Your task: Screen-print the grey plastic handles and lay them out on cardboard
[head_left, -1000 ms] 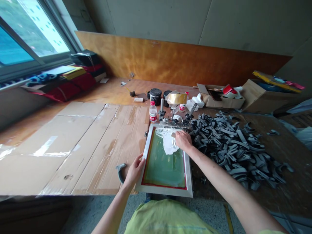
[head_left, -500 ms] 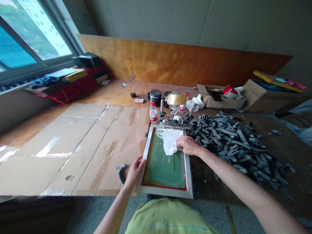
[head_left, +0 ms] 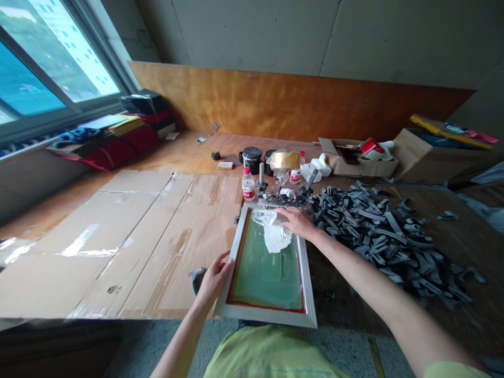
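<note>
A silver-edged screen printing frame [head_left: 310, 286] with green mesh lies before me, held at the far end by a hinge clamp [head_left: 281, 202]. White ink [head_left: 277, 239] is spread thickly over the upper part of the mesh. My left hand [head_left: 216, 274] grips the frame's left edge, thumb on top. My right hand [head_left: 299, 222] is at the upper right of the mesh, its curled fingers by the ink; whatever they pinch is covered by ink and fingers. A grey curved part [head_left: 196, 281] sits beside my left hand on the cardboard, partly covered by it.
Flattened cardboard [head_left: 145, 247] covers the table on the left. A heap of grey plastic parts [head_left: 378, 231] lies close to my right forearm. Behind the frame stand a red-capped bottle [head_left: 248, 185], black tubs [head_left: 252, 159], a tape roll [head_left: 285, 159] and an open carton [head_left: 364, 167].
My right hand has moved away from me, up the mesh towards the hinge. The frame's near end looks slightly higher. My left hand keeps its hold on the left edge.
</note>
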